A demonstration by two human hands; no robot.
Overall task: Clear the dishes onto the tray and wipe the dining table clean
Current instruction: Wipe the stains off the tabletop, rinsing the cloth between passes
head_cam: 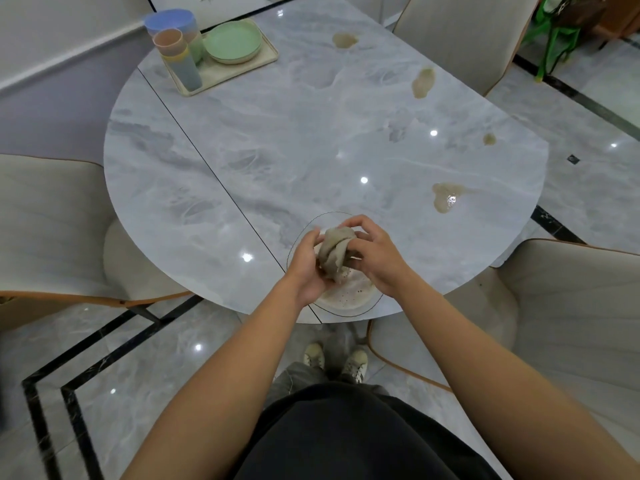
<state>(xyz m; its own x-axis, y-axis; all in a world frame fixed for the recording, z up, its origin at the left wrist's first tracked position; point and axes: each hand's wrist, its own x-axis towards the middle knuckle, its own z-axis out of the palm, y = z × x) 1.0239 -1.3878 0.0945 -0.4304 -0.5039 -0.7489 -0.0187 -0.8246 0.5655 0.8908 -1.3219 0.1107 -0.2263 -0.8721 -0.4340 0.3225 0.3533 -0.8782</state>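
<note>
Grips of left hand [304, 268] and right hand [374, 258] clenched a twisted grey-brown cloth [334, 249] over a clear glass bowl [349, 303] at six o'clock on the grey marble tabletop [277, 150]; the nearest brown spill [446, 197] lay at two o'clock, right hand nearer.

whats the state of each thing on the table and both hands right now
cloth: twisted, wrung over the bowl
left hand: grips cloth
right hand: grips cloth
bowl: at near edge, holds murky water
tray: loaded with stacked dishes
spills: four, unwiped
</note>
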